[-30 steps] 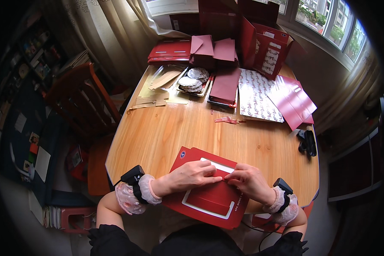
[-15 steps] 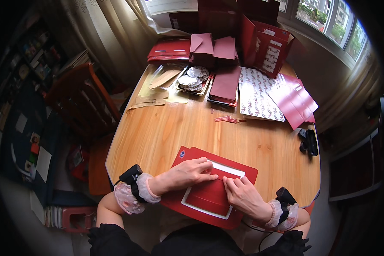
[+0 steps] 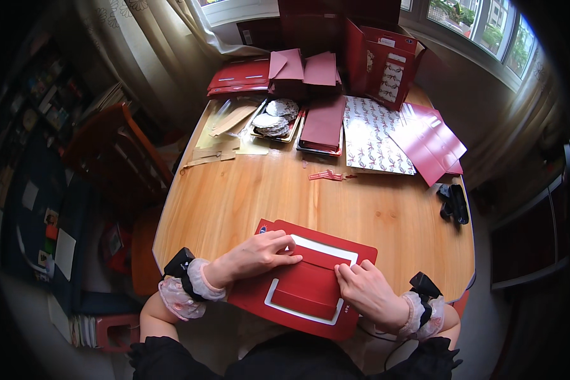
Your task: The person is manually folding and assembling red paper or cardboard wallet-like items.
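Observation:
A flat red cardboard sheet [image 3: 247,294] lies at the table's near edge, its lower part reaching past the edge toward me. On its middle is a raised red panel [image 3: 307,285], with white strips along its far and near sides and a crease near its far edge. My left hand [image 3: 259,254] grips the far left end of this panel with bent fingers, thumb along the crease. My right hand [image 3: 370,291] pinches the far right corner, fingertips pressed together. The panel's parts under the fingers are hidden.
At the back stand stacks of red card [image 3: 323,123], a tray of round patterned pieces [image 3: 275,120], a patterned sheet [image 3: 377,139], a glossy red sheet [image 3: 430,142] and an upright red box [image 3: 386,69]. Small red strips [image 3: 325,175] lie mid-table; a black object [image 3: 453,204] sits at the right edge.
My hands have moved apart along the crease, the left one leftward to the panel's far left end. More of the red panel and its near white strip now shows.

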A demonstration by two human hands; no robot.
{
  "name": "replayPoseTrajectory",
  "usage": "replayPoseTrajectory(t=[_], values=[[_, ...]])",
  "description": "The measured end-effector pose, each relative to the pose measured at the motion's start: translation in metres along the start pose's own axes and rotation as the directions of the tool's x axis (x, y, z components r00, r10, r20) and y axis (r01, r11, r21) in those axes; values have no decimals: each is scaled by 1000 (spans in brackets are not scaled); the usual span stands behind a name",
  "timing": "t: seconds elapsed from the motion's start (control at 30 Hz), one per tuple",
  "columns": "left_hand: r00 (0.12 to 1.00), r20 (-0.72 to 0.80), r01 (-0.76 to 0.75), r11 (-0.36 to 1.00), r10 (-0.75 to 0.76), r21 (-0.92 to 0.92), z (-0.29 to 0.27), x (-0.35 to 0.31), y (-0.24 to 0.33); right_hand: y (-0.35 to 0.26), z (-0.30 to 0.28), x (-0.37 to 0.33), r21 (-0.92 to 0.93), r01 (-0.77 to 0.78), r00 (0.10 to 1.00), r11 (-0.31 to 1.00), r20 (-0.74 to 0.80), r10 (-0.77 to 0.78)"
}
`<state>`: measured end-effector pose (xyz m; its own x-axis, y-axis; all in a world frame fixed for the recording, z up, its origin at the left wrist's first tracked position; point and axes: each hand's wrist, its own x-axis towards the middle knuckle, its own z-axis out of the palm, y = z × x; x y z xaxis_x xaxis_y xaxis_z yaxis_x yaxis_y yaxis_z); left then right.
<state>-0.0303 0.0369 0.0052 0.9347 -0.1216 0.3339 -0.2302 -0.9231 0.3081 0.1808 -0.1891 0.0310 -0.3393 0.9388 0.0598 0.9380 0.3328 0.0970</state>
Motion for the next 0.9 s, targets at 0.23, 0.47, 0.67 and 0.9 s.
replayPoseTrajectory(t=[0.23, 0.47, 0.67, 0.9], values=[[999, 23, 39, 999, -39, -13, 2, 2, 2, 17, 9, 13, 281, 9, 1000, 960, -20, -3], [999, -13, 45, 999, -46, -24, 7, 1, 0, 13, 27, 20, 203, 84, 987, 976, -155, -52], [998, -21, 54, 998, -54, -32, 7, -1, -2, 8, 19, 18, 140, 7, 1000, 990, -8, -5], [997, -33, 62, 996, -65, -66, 8, 2, -1, 7, 8, -2, 116, -4, 1000, 993, 22, 1]])
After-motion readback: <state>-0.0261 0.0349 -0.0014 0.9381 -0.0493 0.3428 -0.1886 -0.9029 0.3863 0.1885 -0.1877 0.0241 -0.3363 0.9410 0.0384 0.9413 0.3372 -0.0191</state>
